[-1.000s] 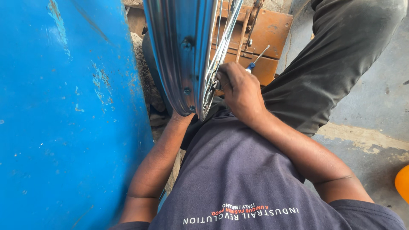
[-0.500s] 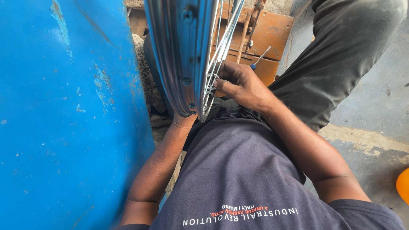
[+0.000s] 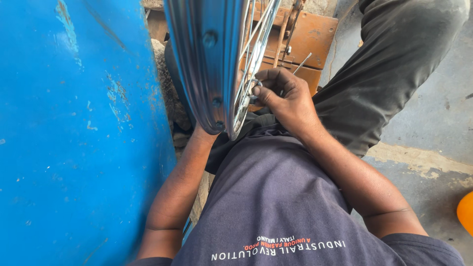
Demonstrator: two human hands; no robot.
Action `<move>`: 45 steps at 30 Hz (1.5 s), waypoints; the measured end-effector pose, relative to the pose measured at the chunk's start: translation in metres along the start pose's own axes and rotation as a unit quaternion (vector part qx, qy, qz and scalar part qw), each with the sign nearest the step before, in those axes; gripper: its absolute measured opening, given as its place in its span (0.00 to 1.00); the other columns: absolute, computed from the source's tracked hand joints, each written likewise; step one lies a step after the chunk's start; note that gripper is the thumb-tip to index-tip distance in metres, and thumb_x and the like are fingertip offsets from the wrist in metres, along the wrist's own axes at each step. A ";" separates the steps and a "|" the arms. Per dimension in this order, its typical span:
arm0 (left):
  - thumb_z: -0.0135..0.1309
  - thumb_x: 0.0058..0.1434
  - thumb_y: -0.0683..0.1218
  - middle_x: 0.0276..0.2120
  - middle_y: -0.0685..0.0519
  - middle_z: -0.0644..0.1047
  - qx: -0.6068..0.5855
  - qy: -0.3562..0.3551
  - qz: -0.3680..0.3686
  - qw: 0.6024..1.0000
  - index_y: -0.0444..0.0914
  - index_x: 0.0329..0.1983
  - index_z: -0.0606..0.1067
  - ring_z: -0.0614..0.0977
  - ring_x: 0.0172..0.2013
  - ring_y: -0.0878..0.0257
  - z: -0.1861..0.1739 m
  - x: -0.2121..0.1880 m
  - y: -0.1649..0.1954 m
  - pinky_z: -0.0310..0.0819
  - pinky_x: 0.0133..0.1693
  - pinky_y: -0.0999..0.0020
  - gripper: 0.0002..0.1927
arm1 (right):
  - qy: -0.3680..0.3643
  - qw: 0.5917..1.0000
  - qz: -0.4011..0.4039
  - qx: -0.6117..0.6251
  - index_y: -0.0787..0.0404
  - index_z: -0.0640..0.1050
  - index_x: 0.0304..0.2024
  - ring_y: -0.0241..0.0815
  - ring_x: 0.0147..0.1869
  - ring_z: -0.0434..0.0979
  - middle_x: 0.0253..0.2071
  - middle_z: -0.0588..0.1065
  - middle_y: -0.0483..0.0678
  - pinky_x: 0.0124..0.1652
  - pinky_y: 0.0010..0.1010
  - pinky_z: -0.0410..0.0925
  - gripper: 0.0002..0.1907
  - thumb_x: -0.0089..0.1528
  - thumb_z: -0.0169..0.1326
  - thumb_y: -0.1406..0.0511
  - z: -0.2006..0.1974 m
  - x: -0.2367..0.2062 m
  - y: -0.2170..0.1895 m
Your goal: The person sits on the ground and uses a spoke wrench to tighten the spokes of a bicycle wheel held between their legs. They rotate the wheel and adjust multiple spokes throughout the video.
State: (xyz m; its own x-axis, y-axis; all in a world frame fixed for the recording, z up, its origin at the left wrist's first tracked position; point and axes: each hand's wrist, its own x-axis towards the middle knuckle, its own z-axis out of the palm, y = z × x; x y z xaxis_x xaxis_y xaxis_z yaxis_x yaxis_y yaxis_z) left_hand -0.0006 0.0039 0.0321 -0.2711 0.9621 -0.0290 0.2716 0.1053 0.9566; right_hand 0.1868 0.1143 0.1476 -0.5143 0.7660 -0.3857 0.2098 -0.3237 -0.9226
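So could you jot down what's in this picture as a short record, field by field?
Setting: a person seated on a concrete floor, seen from above
Main thing: a metal wheel rim with thin spokes, standing upright in front of the person
Right hand: right hand pinching at the spokes, a slim tool showing behind the fingers
Left hand: hidden behind the rim; only the forearm shows, reaching up under it
Left side: a big blue painted surface, chipped in places
Behind the rim: a rusty brown metal stand
Far right edge: part of something orange
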 end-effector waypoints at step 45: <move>0.58 0.73 0.47 0.48 0.53 0.79 -0.134 -0.042 0.094 0.986 0.39 0.58 0.74 0.81 0.48 0.61 0.004 0.025 -0.017 0.81 0.50 0.65 0.13 | -0.023 0.992 -0.084 -0.091 0.69 0.73 0.53 0.38 0.52 0.84 0.46 0.77 0.52 0.50 0.28 0.80 0.13 0.68 0.55 0.69 0.010 -0.016 -0.004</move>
State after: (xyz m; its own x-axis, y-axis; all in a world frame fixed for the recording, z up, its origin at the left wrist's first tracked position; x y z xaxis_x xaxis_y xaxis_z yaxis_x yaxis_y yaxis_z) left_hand -0.0078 0.0270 0.0141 -0.1582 0.9770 0.1429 0.0527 -0.1362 0.9893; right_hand 0.1856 0.0976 0.1575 -0.5908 0.7735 -0.2296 0.2621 -0.0852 -0.9613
